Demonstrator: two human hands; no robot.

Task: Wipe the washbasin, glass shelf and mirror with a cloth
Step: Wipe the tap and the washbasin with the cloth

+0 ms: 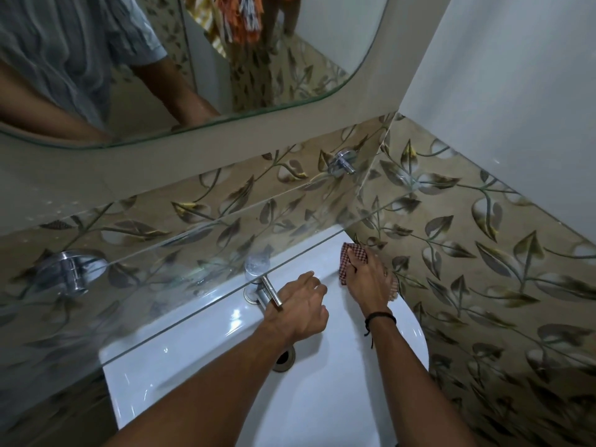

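Fingers (362, 266) of the right hand (367, 279) curl over a checked cloth (353, 251), pressing it onto the far right corner of the washbasin (225, 366), just beside the leaf-patterned tile wall (483, 253). The left hand (303, 308) rests on the basin's back edge by the tap (272, 295), fingers loosely bent and holding nothing. The cloth looks soft, light and limp; bunched in the palm, it should follow the slick, curved porcelain. Most of it is hidden under the hand. The glass shelf (145, 269) blurs the tap's base, and the mirror (225, 59) is cut off at the top.
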